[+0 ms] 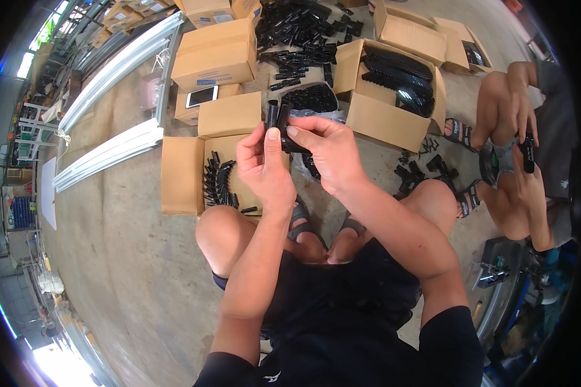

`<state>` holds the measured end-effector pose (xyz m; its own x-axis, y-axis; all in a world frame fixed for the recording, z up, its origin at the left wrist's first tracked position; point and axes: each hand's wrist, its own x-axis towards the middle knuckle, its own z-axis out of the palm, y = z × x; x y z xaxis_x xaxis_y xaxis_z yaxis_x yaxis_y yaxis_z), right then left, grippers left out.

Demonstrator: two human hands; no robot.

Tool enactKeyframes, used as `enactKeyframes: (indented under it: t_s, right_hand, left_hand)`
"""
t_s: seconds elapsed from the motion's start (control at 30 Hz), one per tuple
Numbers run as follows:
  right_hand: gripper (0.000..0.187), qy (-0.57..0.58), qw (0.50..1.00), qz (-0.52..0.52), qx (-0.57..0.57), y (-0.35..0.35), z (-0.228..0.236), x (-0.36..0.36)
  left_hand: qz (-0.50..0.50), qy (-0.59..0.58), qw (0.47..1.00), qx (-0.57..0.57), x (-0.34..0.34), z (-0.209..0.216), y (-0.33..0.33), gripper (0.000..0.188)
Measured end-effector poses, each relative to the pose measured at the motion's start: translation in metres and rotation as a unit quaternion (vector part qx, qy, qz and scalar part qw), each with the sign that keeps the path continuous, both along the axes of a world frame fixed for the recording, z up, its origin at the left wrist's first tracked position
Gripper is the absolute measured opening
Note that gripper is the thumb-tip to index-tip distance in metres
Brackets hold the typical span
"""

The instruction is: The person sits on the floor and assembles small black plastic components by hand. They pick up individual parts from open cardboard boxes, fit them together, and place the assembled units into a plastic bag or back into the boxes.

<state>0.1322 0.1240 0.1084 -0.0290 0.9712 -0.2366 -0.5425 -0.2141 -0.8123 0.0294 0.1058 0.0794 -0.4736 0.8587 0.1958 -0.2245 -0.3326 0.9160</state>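
Observation:
Both my hands are raised in front of my knees, side by side. My left hand (266, 169) pinches a dark tube-shaped piece (272, 115) between thumb and fingers, with its end pointing up. My right hand (329, 149) is closed on a black plastic part (293, 143) right beside it, thumb pressing near its upper end. The two black pieces touch or nearly touch; whether they are joined I cannot tell. Below my left hand, an open cardboard box (179, 177) holds several small black parts (219, 180) stacked in a curved row.
Black parts (294, 29) lie heaped on the floor ahead, near a bag of small black pieces (311, 97). An open carton (387, 132) holds curved black strips. A tablet (202, 96) rests on a box. At right, a seated co-worker's hands (526, 164) hold a black part.

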Motion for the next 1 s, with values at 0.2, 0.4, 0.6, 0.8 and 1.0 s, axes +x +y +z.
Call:
enactKeyframes:
  t_s: [0.2, 0.4, 0.6, 0.8, 1.0]
  right_hand:
    - [0.013, 0.023, 0.999, 0.039, -0.009, 0.006, -0.010, 0.006]
    - [0.007, -0.216, 0.974, 0.004, 0.063, 0.005, -0.005, 0.005]
    - [0.010, -0.052, 0.997, 0.042, 0.032, 0.005, -0.005, 0.007]
    - [0.010, -0.062, 0.997, 0.023, 0.044, 0.001, -0.005, 0.006]
    - [0.010, -0.097, 0.993, 0.027, 0.054, 0.002, -0.009, 0.005]
  left_hand:
    - [0.012, -0.002, 1.000, -0.008, 0.004, 0.001, -0.001, 0.020]
    - [0.009, -0.005, 1.000, -0.028, 0.005, 0.002, -0.001, 0.020]
    - [-0.004, -0.036, 0.999, -0.003, 0.002, 0.003, -0.003, 0.022]
    - [-0.009, -0.035, 0.999, 0.005, 0.001, 0.004, -0.004, 0.023]
    - [-0.016, -0.041, 0.999, 0.009, -0.001, 0.002, -0.004, 0.023]
